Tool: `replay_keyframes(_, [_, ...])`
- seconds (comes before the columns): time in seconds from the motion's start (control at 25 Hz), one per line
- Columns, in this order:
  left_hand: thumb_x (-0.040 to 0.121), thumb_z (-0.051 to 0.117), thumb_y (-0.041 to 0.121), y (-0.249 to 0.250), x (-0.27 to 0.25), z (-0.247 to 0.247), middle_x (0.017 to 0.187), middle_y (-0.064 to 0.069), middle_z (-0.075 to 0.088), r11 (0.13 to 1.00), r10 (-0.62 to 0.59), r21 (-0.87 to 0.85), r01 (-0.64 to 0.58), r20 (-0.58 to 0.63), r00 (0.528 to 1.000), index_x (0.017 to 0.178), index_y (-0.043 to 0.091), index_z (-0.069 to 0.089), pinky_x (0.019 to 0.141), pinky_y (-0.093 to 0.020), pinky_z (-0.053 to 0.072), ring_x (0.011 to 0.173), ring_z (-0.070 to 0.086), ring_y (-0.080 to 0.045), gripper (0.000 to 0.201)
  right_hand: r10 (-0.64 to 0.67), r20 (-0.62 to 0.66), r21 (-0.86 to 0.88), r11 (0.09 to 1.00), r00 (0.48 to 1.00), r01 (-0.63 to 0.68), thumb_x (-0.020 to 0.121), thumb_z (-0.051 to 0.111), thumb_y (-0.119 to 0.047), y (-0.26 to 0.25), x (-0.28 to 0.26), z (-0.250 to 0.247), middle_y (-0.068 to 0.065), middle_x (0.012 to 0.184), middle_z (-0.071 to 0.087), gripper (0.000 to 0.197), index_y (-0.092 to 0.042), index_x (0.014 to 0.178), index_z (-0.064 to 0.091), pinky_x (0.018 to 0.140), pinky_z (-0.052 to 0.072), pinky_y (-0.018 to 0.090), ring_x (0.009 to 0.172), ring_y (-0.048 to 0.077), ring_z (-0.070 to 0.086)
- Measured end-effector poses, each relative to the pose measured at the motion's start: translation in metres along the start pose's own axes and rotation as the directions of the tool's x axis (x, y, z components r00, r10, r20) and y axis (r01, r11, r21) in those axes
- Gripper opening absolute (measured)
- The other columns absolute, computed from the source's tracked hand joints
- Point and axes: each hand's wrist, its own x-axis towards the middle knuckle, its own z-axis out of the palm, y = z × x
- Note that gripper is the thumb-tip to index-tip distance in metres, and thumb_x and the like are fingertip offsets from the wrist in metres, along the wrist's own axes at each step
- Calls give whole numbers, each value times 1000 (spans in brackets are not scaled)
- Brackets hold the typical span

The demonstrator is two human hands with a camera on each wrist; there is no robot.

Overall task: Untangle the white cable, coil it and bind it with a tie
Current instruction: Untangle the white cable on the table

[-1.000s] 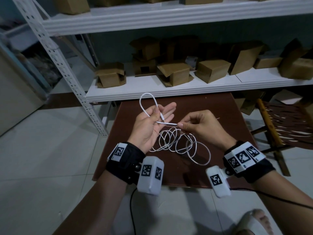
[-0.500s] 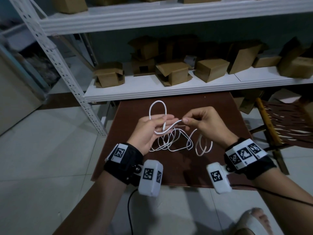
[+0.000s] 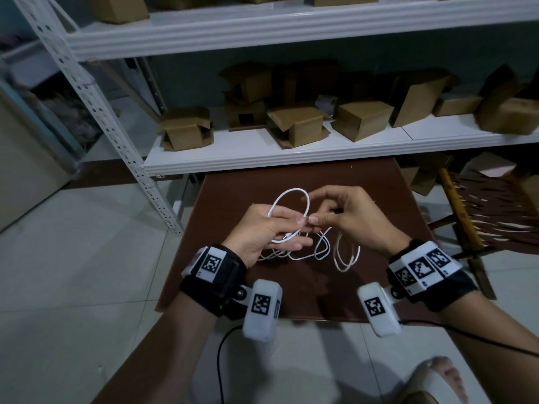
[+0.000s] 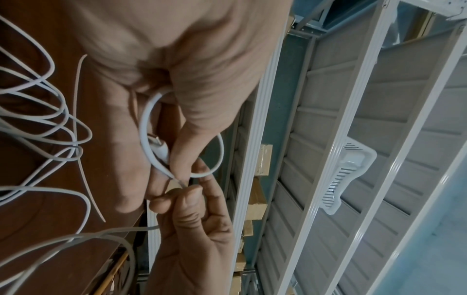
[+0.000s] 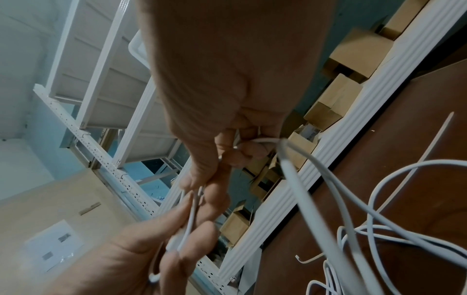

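The white cable point(image 3: 292, 193) makes a loop above my left hand point(image 3: 294, 228), which pinches it between thumb and fingers with the plug end point(image 4: 157, 144) lying across the fingers. My right hand point(image 3: 318, 220) meets the left fingertip to fingertip and pinches the same cable point(image 4: 180, 182) just beside it. The rest of the cable point(image 3: 320, 252) hangs down in loose tangled loops onto the brown table point(image 3: 388, 205). A thin white tie point(image 4: 78, 119) lies flat on the table beside the loops, also seen as the tie point(image 5: 433, 139) in the right wrist view.
A white metal shelf point(image 3: 291, 154) with several cardboard boxes point(image 3: 294, 123) stands right behind the table. A slatted wooden frame point(image 3: 460, 217) stands to the right. Tiled floor point(image 3: 73, 258) lies to the left. A foot point(image 3: 437, 380) shows at bottom right.
My right hand has moved left and up until it meets the left hand. The left fingers have curled over the cable, and the loose loops on the table have been drawn in.
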Motion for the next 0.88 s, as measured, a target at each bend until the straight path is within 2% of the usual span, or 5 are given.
replay_keyframes(0.16, [90, 76, 7, 0, -1, 2, 108, -23, 78, 999, -30, -10, 31, 73, 997, 115, -5, 67, 69, -30, 66, 92, 79, -37, 29, 14, 37, 166, 986, 999, -20, 82, 81, -10, -2, 0, -1, 33, 77, 70, 25, 6, 99, 73, 73, 59, 28, 69, 20, 73])
replay_keyframes(0.44, [87, 72, 5, 0, 0, -10, 114, -31, 73, 965, 85, -252, -75, 32, 996, 116, -10, 67, 95, -33, 61, 107, 75, -38, 33, 69, -155, 312, 950, 986, -17, 85, 77, -5, -5, 1, -1, 15, 70, 73, 13, 5, 90, 71, 69, 58, 20, 63, 12, 71])
replay_keyframes(0.52, [95, 64, 4, 1, 3, -13, 115, -31, 73, 953, 119, -278, -118, -12, 993, 117, -10, 66, 94, -33, 61, 107, 75, -38, 26, 90, -181, 350, 937, 979, -21, 81, 77, -11, -6, 2, -3, 12, 69, 73, 15, 1, 88, 72, 70, 58, 18, 62, 11, 70])
replay_keyframes(0.72, [105, 55, 13, 1, 7, -14, 115, -24, 76, 936, 170, -293, -194, -106, 980, 112, -1, 69, 90, -30, 62, 108, 76, -31, 22, 92, -101, 318, 947, 991, -55, 88, 74, 2, -6, 0, 2, 14, 70, 74, 12, 11, 96, 70, 69, 57, 18, 63, 11, 71])
replay_keyframes(0.88, [112, 39, 25, -2, 11, -3, 133, -22, 69, 850, 217, -497, -173, 33, 976, 124, -3, 59, 107, -38, 55, 125, 67, -31, 36, 99, -164, 373, 927, 981, -31, 88, 74, 3, -7, 2, 12, 13, 71, 76, 17, 15, 98, 67, 69, 59, 20, 64, 13, 73])
